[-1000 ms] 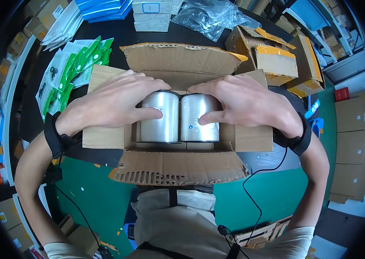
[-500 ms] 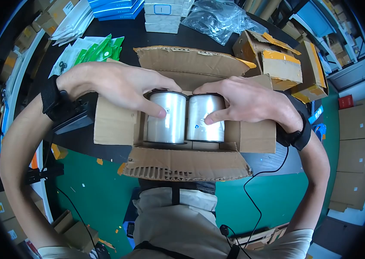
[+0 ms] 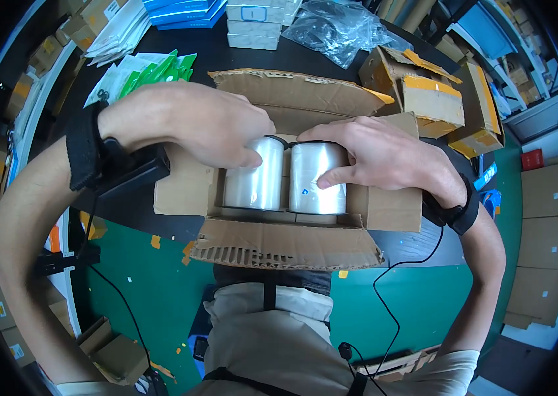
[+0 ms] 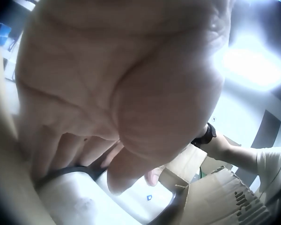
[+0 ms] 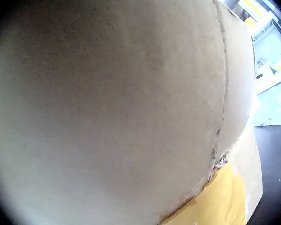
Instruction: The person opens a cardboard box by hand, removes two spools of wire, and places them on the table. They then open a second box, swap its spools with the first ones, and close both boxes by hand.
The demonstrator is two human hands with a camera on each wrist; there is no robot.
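Two shiny silver spools with thin dark end rims lie side by side in an open cardboard box (image 3: pixel 285 251). My left hand (image 3: pixel 210 125) arches over the left spool (image 3: pixel 256 181); its thumb lies on the spool's face and its fingers curl at the far rim. In the left wrist view, the palm (image 4: pixel 117 79) fills most of the frame above both spools. My right hand (image 3: pixel 381 153) grips the right spool (image 3: pixel 318 168), thumb on the face near a small blue mark, fingers along the far rim. Cardboard (image 5: pixel 117 112) blocks the right wrist view.
Green-and-white packets (image 3: pixel 154 72) lie behind my left forearm. White boxes (image 3: pixel 252 30) and clear plastic bags (image 3: pixel 345 33) sit at the back of the dark table. Two taped cartons (image 3: pixel 431 102) stand at the back right. A black cable (image 3: pixel 391 290) hangs near my right forearm.
My left wrist has swung up and turned, and its hand now arches more steeply over the left spool. That spool's near end has shifted slightly away from me. The right hand keeps its grip.
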